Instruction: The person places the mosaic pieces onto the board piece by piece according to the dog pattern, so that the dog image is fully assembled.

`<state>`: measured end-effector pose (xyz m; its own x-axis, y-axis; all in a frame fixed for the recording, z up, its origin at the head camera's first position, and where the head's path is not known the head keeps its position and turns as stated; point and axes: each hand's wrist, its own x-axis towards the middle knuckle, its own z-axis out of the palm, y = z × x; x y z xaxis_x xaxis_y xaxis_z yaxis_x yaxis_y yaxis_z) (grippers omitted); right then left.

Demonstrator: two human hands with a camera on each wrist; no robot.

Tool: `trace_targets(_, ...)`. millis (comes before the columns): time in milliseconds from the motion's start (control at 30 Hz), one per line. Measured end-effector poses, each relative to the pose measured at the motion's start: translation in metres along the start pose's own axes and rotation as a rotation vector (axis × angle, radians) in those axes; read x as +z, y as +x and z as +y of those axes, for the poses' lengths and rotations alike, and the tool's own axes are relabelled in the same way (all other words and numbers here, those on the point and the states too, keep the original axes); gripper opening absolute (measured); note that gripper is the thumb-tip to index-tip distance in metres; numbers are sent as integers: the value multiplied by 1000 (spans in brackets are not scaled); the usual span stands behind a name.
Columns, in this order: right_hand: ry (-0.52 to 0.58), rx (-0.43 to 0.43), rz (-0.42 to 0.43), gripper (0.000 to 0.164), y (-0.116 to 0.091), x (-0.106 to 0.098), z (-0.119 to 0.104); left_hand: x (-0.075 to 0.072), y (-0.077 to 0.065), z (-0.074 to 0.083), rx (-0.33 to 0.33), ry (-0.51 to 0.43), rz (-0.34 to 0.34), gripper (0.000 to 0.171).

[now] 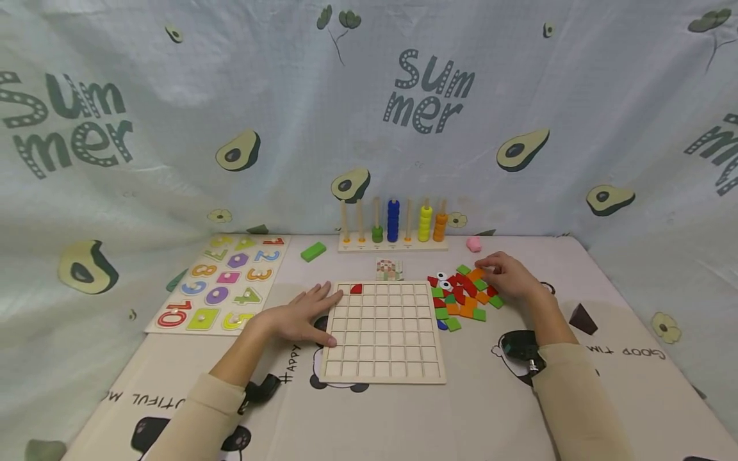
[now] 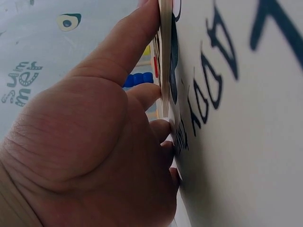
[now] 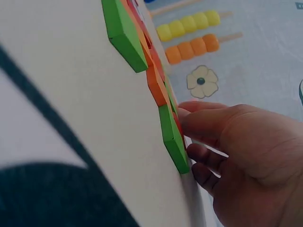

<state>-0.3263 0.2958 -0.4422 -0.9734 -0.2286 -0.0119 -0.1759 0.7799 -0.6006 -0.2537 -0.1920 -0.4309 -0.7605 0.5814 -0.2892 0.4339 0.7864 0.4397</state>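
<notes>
My left hand [image 1: 302,314], fingers spread, rests along the left edge of a wooden grid board [image 1: 383,382]. Its thumb touches the board's side in the left wrist view. One red piece [image 1: 356,289] with a curved edge lies in the board's top row. At the far right of a loose pile of coloured tiles, my right hand [image 1: 510,275] reaches down with bent fingers. Its fingertips are beside an orange tile [image 1: 476,274] and close behind a green tile [image 3: 173,139]; whether they pinch a piece is hidden. Two white eye pieces [image 1: 444,285] lie among the red ones.
Behind the board stand a small patterned card [image 1: 389,269] and a peg counter [image 1: 393,247] with coloured beads. A number puzzle board [image 1: 221,285] lies at left, near a green block [image 1: 313,251]. A pink object [image 1: 474,243] and dark wedge [image 1: 583,319] are at right.
</notes>
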Motion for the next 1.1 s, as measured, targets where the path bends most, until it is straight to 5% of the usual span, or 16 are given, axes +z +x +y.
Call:
trace_targets(433,-97,-64,97,28,1,-2,-3,0,-2,-1,11,-2,9,103)
trace_targets(633,-34,-374,187,21,12,7,-55,0,1,-2,7,5,1,103)
trace_targets(767,-19,-582,107,17,25,32,-103,-1,0,-3,-2,8,-1,103)
trace_targets(1100,-308,-755,-170,11,51,99,-184,0,0,-5,22,1,0,103)
